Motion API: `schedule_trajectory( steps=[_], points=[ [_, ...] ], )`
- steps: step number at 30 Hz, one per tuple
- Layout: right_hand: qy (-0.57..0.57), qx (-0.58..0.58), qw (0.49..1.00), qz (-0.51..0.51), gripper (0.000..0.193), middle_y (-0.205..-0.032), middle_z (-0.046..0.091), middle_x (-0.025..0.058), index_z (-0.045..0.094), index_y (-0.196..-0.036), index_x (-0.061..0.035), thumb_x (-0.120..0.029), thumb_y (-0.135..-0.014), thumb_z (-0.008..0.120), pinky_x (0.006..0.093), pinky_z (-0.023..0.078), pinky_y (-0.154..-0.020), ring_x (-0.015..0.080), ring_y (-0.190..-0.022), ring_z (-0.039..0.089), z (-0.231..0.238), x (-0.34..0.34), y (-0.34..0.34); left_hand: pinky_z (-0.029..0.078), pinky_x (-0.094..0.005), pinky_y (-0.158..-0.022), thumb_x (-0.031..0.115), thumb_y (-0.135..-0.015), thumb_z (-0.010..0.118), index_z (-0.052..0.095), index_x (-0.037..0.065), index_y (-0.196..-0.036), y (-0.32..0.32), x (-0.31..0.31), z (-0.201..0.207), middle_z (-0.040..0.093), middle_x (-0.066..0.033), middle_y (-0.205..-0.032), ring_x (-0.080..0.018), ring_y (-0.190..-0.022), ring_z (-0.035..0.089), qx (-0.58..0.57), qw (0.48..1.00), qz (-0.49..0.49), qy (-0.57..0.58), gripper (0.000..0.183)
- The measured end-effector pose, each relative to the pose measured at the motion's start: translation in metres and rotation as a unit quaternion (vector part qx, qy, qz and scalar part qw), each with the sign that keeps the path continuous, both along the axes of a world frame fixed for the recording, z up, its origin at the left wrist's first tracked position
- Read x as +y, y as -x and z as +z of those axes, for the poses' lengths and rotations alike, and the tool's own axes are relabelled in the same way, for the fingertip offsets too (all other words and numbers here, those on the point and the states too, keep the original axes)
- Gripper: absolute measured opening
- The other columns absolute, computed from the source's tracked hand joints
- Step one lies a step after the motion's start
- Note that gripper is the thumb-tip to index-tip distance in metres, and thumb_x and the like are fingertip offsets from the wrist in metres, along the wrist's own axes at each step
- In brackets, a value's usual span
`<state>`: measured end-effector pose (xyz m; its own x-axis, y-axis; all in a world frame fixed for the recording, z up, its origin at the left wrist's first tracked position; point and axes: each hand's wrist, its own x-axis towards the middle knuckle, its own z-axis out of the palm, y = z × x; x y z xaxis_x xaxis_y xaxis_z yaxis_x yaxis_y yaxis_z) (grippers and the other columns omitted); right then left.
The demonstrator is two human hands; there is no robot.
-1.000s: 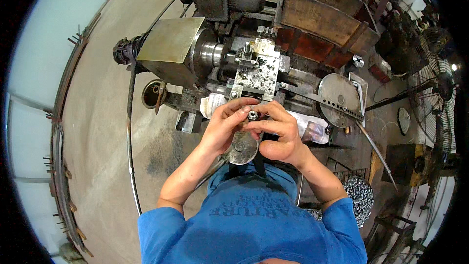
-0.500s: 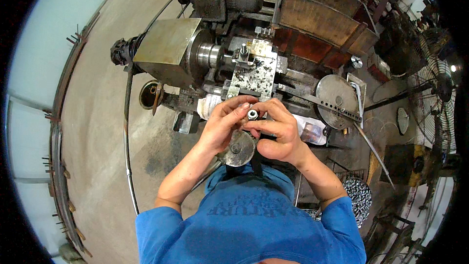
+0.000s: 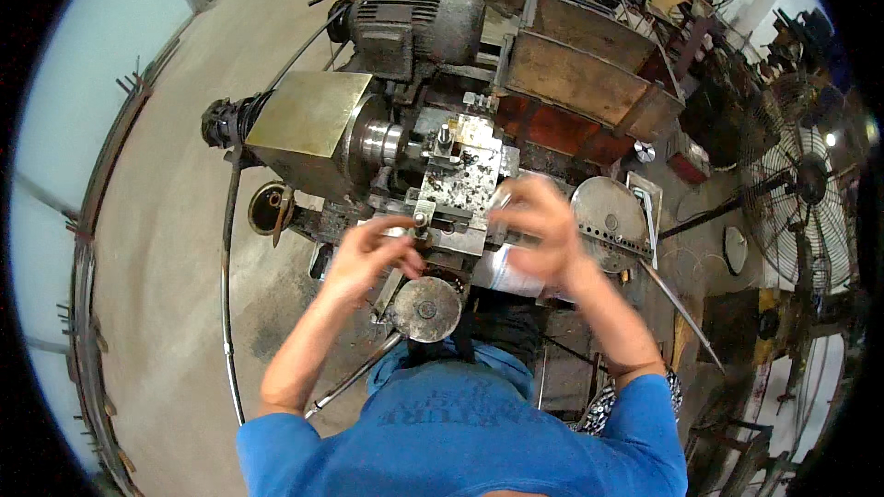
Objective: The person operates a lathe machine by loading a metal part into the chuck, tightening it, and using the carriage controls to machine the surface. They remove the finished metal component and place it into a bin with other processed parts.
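Mid-job at the lathe (image 3: 308, 115), by my guess
A heap of small metal parts (image 3: 600, 410) sits low on the right, finished or waiting I can't tell. Half a second ago the left hand (image 3: 368, 258) and right hand (image 3: 543, 225) pinched a small nut together; now they're apart and I can't make the nut out. The left is loosely spread, seemingly empty, near the round wheel (image 3: 426, 309); the right is blurred beside the metal slide (image 3: 460, 179), its hold unclear

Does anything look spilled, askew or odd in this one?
Dark debris lies scattered over the bright metal slide near the right hand, and a dark stain marks the paler floor at left. Nothing looks clearly damaged.
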<state>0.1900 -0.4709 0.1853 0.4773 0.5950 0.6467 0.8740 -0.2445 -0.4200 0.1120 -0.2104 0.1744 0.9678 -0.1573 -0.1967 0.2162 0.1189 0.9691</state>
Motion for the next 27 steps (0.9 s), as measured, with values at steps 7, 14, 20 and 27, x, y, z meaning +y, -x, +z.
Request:
schedule_trajectory(
  steps=[7,14,20,27],
  points=[
    [0.133,-0.101,0.921,-0.352,0.046,-0.115,0.054,0.0196,0.064,-0.103,-0.0037,-0.016,-0.059,0.062,0.0409,0.040,-0.093,0.0351,-0.107,0.049,0.049,-0.091,-0.178,0.046,-0.0253,-0.054,0.007,-0.083,0.057,0.055,-0.007,-0.111,0.042,0.128,-0.001,0.064,-0.0094,-0.070,-0.0142,-0.060,0.061,-0.065,0.925,0.294,-0.230,0.031],
    [0.100,-0.012,0.886,-0.452,0.060,-0.138,0.034,0.0223,0.058,-0.118,-0.0096,-0.021,-0.059,0.061,0.0393,0.033,-0.101,0.0364,-0.123,0.038,0.066,-0.097,-0.202,0.046,-0.0271,-0.064,0.004,-0.079,0.057,0.057,-0.004,-0.111,0.096,0.249,-0.047,0.063,-0.0081,-0.074,-0.0144,-0.070,0.058,-0.140,0.724,0.421,-0.528,0.033],
    [0.033,-0.002,0.922,-0.385,0.049,-0.126,0.050,0.0162,0.063,-0.106,-0.0067,-0.004,-0.057,0.061,0.0334,0.047,-0.085,0.0281,-0.106,0.056,0.028,-0.166,-0.071,0.048,-0.0323,-0.073,0.025,-0.084,0.060,0.053,-0.006,-0.114,0.093,0.263,-0.082,0.063,-0.0125,-0.089,-0.0202,-0.078,0.061,0.074,0.848,0.408,-0.330,0.043],
    [-0.071,0.248,0.753,-0.605,0.039,-0.086,0.066,0.0104,0.065,-0.099,-0.0002,-0.009,-0.061,0.058,0.0289,0.049,-0.071,0.0172,-0.072,0.061,-0.043,-0.276,0.125,0.052,-0.0394,-0.076,0.039,-0.084,0.058,0.054,0.001,-0.116,0.128,0.335,-0.143,0.056,-0.0179,-0.101,-0.0294,-0.089,0.058,0.151,0.868,0.451,-0.144,0.049]
  ],
)
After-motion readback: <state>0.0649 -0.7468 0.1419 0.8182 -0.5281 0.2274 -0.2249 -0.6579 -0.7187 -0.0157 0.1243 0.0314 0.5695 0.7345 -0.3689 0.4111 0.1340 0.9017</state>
